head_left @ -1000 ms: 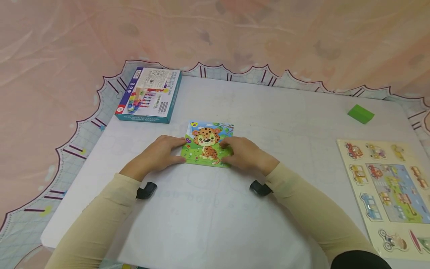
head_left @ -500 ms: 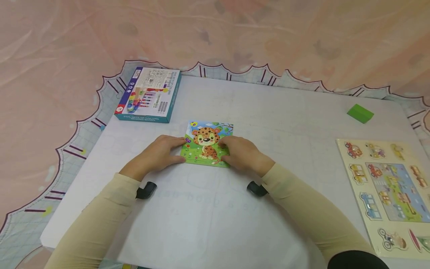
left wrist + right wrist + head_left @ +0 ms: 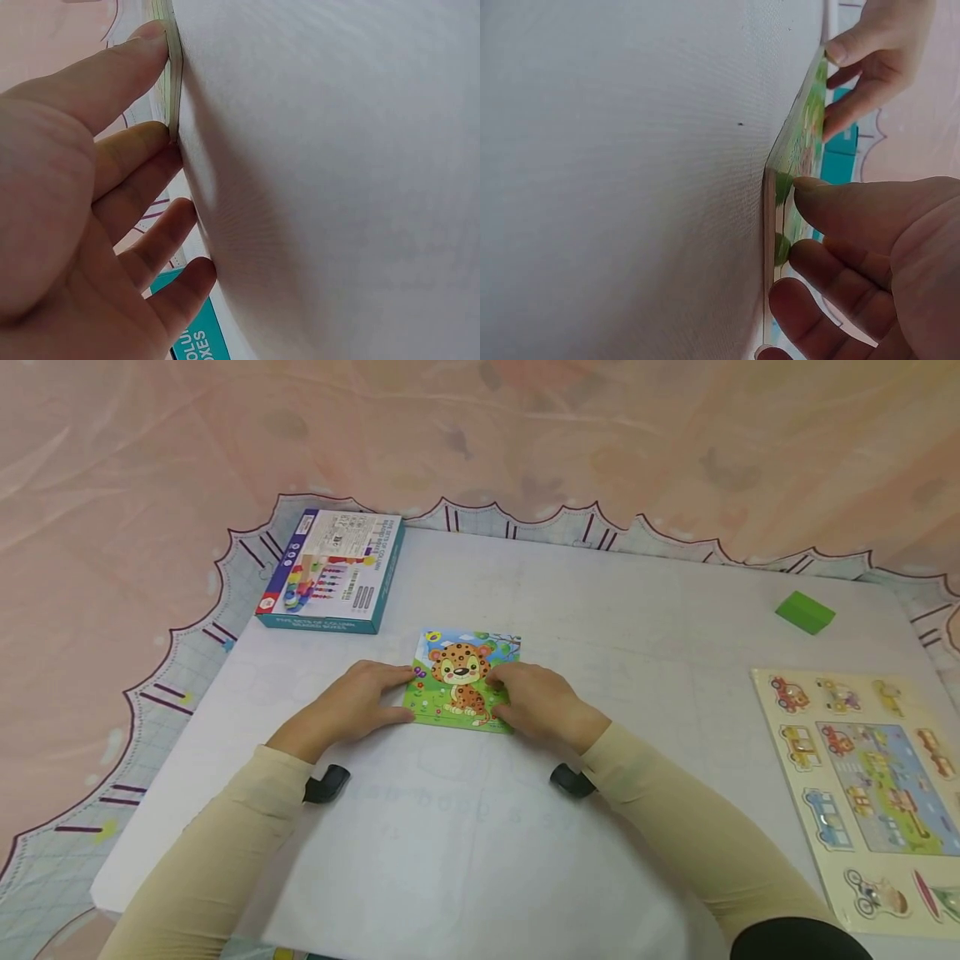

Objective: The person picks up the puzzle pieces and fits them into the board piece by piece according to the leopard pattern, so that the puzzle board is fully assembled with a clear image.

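A square leopard picture puzzle (image 3: 461,689) lies flat on the white table, its wooden rim seen edge-on in the right wrist view. My left hand (image 3: 352,706) touches its left edge with thumb and forefinger spread apart. In the left wrist view the other fingers (image 3: 169,232) reach down to the table beside it. At the right side, my right hand (image 3: 543,703) rests thumb and forefinger apart on the picture's face. Green patches (image 3: 781,250) show near its fingertips along the edge. The right part of the picture is partly hidden under this hand.
A teal-edged cardboard box (image 3: 333,572) stands at the back left of the table (image 3: 465,852). A green block (image 3: 806,612) sits at the back right, and a cream vehicle puzzle board (image 3: 870,793) lies along the right side. A patterned curtain hangs behind.
My right hand has shifted slightly left over the picture's right side. My left hand and the puzzle look almost unchanged.
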